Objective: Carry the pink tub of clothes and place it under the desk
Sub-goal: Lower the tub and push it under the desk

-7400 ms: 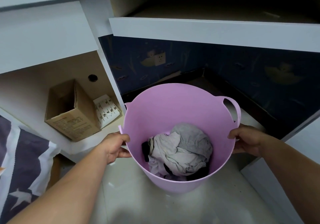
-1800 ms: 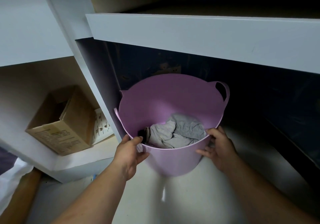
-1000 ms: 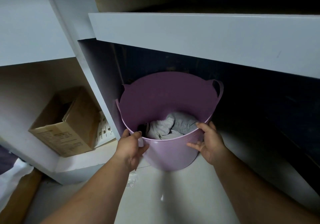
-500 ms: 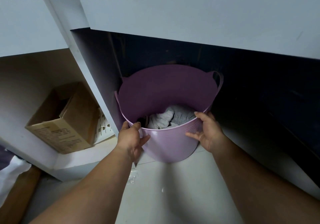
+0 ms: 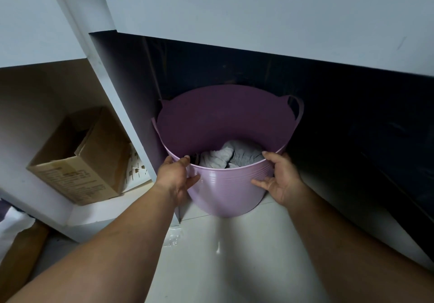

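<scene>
While the pink tub stands on the floor in the dark recess under the table, the left grip and right grip clasp its near rim from either side, grey clothes lying between them.

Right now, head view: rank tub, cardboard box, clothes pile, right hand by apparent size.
1. Tub, clearly largest.
2. Cardboard box.
3. Clothes and right hand: look about alike; the near rim hides part of the clothes and the hand is nearer the camera, so unranked.
</scene>
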